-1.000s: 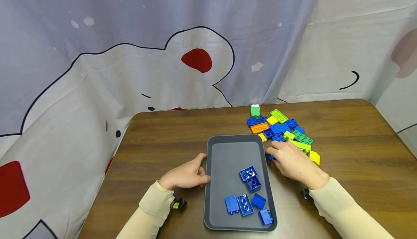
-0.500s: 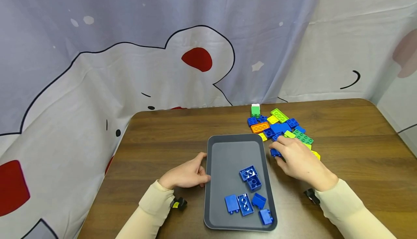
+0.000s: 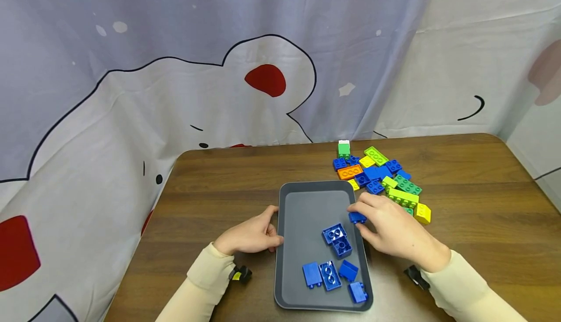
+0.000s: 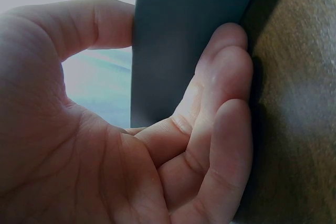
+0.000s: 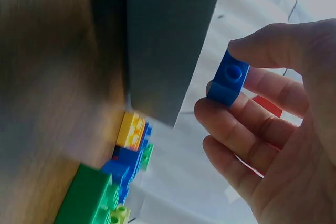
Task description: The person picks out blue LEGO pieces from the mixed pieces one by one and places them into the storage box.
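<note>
My right hand [image 3: 390, 224] pinches a small blue toy brick [image 3: 357, 217] between thumb and fingers, held above the right rim of the grey tray [image 3: 307, 205]. In the right wrist view, the blue brick [image 5: 229, 80] shows a round stud, and the tray's outer wall [image 5: 163, 40] is beside it. My left hand [image 3: 252, 232] holds the tray's left edge. In the left wrist view, its thumb meets the rim and the curled fingers [image 4: 231, 140] lie against the outer wall [image 4: 173, 51], close to the table. Several blue bricks [image 3: 312, 275] lie in the tray, some upside down.
Beyond the tray's upper right corner, a loose pile holds a lime brick [image 3: 403, 198], a yellow brick [image 3: 422, 213], an orange brick [image 3: 349, 172], and several blue and green ones. A patterned curtain [image 3: 175, 107] hangs behind the wooden table [image 3: 219, 180].
The right hand moved slightly right across the pile's near edge, then left to the tray's rim with the blue brick. The left hand and tray have stayed put.
</note>
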Motion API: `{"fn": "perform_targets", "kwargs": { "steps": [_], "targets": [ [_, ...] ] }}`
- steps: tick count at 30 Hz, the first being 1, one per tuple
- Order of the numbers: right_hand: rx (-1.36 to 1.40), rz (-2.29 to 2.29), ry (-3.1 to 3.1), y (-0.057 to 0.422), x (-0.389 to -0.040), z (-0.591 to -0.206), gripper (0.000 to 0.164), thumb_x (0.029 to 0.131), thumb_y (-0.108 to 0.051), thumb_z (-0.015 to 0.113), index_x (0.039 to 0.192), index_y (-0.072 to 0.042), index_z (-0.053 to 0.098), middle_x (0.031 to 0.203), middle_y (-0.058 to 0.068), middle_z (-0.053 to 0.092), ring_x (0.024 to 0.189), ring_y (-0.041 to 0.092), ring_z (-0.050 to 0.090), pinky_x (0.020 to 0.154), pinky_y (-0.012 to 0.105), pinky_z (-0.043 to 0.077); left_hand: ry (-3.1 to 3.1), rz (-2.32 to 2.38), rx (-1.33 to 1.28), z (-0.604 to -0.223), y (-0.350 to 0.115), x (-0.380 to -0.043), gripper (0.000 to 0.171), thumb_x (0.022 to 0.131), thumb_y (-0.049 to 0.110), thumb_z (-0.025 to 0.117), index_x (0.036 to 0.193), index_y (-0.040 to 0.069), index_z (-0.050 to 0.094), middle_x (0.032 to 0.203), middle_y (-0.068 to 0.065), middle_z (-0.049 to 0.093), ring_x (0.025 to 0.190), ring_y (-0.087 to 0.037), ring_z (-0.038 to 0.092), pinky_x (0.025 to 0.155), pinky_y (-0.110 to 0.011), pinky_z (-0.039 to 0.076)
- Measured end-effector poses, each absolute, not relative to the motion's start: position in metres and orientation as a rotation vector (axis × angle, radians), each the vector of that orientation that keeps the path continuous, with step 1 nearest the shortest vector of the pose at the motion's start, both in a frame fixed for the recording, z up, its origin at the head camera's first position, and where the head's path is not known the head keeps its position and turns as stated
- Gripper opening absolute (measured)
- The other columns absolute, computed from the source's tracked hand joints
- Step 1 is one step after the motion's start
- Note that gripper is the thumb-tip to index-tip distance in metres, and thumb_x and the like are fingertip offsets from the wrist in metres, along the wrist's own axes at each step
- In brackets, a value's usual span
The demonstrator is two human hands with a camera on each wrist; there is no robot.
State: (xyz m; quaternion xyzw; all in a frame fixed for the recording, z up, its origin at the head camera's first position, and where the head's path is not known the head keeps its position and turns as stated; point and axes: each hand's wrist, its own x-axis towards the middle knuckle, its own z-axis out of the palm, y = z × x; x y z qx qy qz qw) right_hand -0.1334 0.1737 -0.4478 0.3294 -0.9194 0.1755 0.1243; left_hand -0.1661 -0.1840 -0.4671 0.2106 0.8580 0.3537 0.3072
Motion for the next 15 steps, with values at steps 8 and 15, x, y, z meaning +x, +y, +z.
{"fn": "perform_targets", "kwargs": {
  "steps": [8, 15],
  "targets": [
    [1.038, 0.557, -2.655, 0.166, -0.111, -0.444, 0.032, 0.082, -0.017, 0.085, 0.112, -0.017, 0.074, 0.096, -0.012, 0.058, 0.084, 0.003, 0.051, 0.075, 0.028, 0.051, 2.280, 0.927, 0.555, -0.469, -0.184, -0.167, 0.085, 0.096, 0.026, 0.068, 0.159, -0.001, 0.017, 0.075, -0.001, 0.070, 0.063, -0.011, 0.059, 0.061, -0.025, 0.043],
    [1.140, 0.601, -2.621, 0.167, -0.094, -0.440, 0.037, 0.080, -0.016, 0.085, 0.114, -0.021, 0.072, 0.100, -0.016, 0.056, 0.088, 0.001, 0.051, 0.077, 0.027, 0.051, 2.275, 0.930, 0.548, -0.469, -0.184, -0.167, 0.086, 0.096, 0.026, 0.068, 0.160, 0.000, 0.017, 0.075, -0.002, 0.070, 0.063, -0.010, 0.058, 0.061, -0.025, 0.042]
  ]
}}
